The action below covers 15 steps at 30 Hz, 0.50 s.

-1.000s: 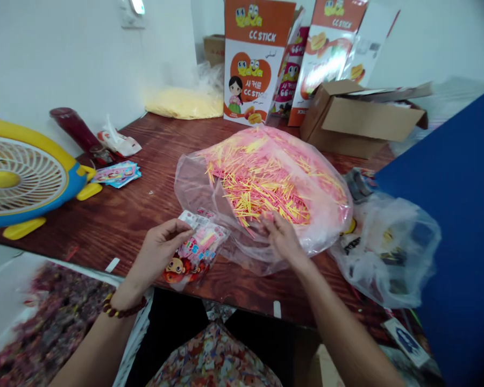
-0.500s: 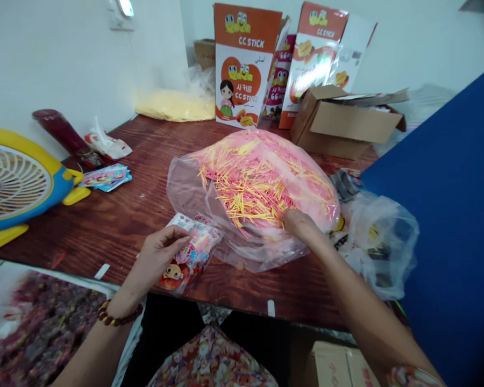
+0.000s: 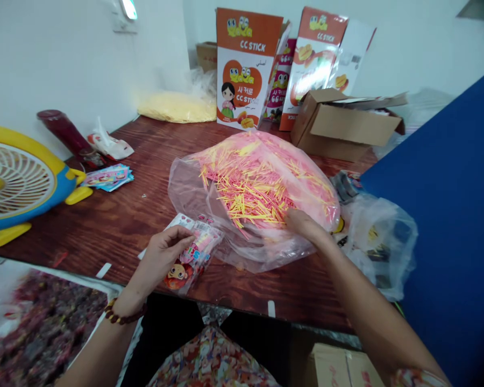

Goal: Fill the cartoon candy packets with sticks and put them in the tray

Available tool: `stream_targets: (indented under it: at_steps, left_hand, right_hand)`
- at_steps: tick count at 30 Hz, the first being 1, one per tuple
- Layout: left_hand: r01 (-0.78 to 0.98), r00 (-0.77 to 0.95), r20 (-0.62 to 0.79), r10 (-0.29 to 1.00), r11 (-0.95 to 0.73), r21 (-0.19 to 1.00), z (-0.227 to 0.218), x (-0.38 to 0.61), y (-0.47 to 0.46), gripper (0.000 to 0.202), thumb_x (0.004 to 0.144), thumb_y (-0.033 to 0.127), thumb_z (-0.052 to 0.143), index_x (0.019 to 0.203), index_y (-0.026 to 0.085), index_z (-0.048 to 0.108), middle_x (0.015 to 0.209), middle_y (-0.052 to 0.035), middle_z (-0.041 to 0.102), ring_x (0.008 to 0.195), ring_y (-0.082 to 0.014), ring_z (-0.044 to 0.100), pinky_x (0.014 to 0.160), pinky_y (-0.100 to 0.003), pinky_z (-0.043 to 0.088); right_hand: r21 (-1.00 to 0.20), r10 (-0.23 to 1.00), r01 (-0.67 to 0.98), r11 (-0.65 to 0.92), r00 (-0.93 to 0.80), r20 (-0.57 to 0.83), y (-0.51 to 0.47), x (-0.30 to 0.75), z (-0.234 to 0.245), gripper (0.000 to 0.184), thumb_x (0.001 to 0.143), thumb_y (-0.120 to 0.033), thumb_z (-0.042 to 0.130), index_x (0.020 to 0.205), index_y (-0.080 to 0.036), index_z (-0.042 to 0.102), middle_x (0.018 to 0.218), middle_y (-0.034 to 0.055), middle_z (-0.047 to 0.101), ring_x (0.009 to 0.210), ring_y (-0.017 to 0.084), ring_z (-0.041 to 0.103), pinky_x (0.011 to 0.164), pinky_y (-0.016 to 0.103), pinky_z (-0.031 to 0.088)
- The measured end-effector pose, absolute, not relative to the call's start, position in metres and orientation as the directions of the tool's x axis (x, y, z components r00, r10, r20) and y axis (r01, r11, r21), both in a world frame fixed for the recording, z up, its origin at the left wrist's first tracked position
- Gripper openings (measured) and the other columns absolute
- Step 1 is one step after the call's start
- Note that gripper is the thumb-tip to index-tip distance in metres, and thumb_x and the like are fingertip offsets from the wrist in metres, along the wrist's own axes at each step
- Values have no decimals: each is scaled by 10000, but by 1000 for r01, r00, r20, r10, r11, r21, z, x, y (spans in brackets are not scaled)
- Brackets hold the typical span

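On woodgrain tabletop [image 3: 116, 226] | left hand [image 3: 164, 253] pinching glossy packet [image 3: 198, 252] | right hand [image 3: 302, 223] at thin sticks [image 3: 250, 199], grip unclear

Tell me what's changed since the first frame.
Right hand moved rightward along the near side of the pink and yellow sticks; its fingertips are now hidden, so any grasp can't be told. Unchanged: left hand pinched at the printed packet, clear bag in place.

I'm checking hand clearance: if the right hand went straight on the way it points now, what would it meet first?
Most likely the pink and yellow sticks in the open plastic bag; the right hand is at their edge, its fingertips hidden, so depth is unclear.
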<state>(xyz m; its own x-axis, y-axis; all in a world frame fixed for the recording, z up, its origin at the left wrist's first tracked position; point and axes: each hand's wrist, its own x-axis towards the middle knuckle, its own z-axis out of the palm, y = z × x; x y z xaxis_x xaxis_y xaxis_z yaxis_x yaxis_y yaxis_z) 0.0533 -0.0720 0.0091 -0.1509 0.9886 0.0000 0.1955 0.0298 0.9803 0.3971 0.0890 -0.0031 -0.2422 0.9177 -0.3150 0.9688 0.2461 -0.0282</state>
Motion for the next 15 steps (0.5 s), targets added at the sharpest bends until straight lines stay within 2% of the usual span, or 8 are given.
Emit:
stream_targets:
  at_steps: [5, 6, 8, 9, 10, 11, 12, 15]
  left_hand:
    - [189, -157, 7, 988, 23, 982, 7, 52, -74, 219, 727, 365, 750, 743, 152, 700, 692, 2, 642, 652, -114, 538, 607, -204, 422]
    - [190, -162, 6, 987, 25, 981, 7, 51, -75, 217, 730, 362, 750, 745, 152, 700, 687, 5, 637, 644, -111, 533, 601, -203, 419]
    - [195, -179, 5, 984, 30, 980, 6, 51, -76, 214, 735, 359, 748, 746, 151, 698, 678, 10, 627, 626, -105, 522, 585, -200, 413]
    - [194, -189, 7, 982, 30, 981, 6, 51, -76, 214, 738, 358, 748, 749, 151, 697, 679, 11, 626, 621, -103, 520, 580, -199, 412]
    - [188, -198, 13, 980, 25, 982, 6, 51, -76, 215, 741, 360, 747, 752, 152, 696, 683, 11, 628, 622, -103, 522, 579, -198, 414]
    - [180, -207, 19, 978, 19, 984, 6, 52, -76, 215, 743, 360, 747, 761, 152, 696, 694, 9, 635, 628, -104, 529, 582, -198, 418]
    - [170, -215, 25, 976, 12, 985, 6, 52, -76, 215, 746, 361, 748, 771, 154, 696, 707, 7, 642, 637, -107, 537, 587, -199, 422]
    - [154, -228, 36, 973, -1, 988, 6, 53, -76, 211, 750, 357, 748, 770, 156, 684, 707, 10, 638, 642, -107, 540, 597, -201, 427]
  right_hand:
    - [-335, 977, 935, 114, -167, -135, 82, 410, 6, 228, 864, -153, 390, 837, -149, 617, 746, 77, 668, 663, 158, 611, 597, 259, 476]
    - [-456, 983, 885, 95, -155, -96, 78, 408, 6, 210, 874, -189, 394, 832, -156, 597, 735, 59, 651, 639, 148, 597, 602, 263, 481]
    - [-790, 990, 610, 65, -137, -24, 66, 398, 3, 165, 869, -309, 486, 830, -178, 579, 709, 20, 620, 607, 135, 575, 629, 278, 492]
    - [-921, 991, 387, 52, -134, -1, 58, 390, 1, 184, 840, -370, 557, 839, -188, 584, 703, 6, 612, 605, 135, 572, 645, 288, 494]
    - [-988, 990, 151, 32, -141, 11, 49, 379, -3, 226, 800, -413, 628, 857, -197, 595, 706, -1, 612, 613, 139, 575, 660, 298, 495]
    - [-1000, 985, -21, 10, -169, 13, 38, 367, -7, 265, 770, -434, 677, 883, -205, 608, 719, -2, 622, 636, 146, 586, 678, 305, 497]
    - [-995, 977, -98, -10, -211, 11, 27, 354, -12, 271, 776, -439, 689, 902, -210, 616, 724, 0, 630, 666, 155, 598, 698, 310, 498]
    - [-993, 946, -117, -7, -324, 32, -6, 315, -32, 220, 856, -433, 629, 902, -220, 598, 797, 16, 671, 771, 180, 623, 769, 334, 497]
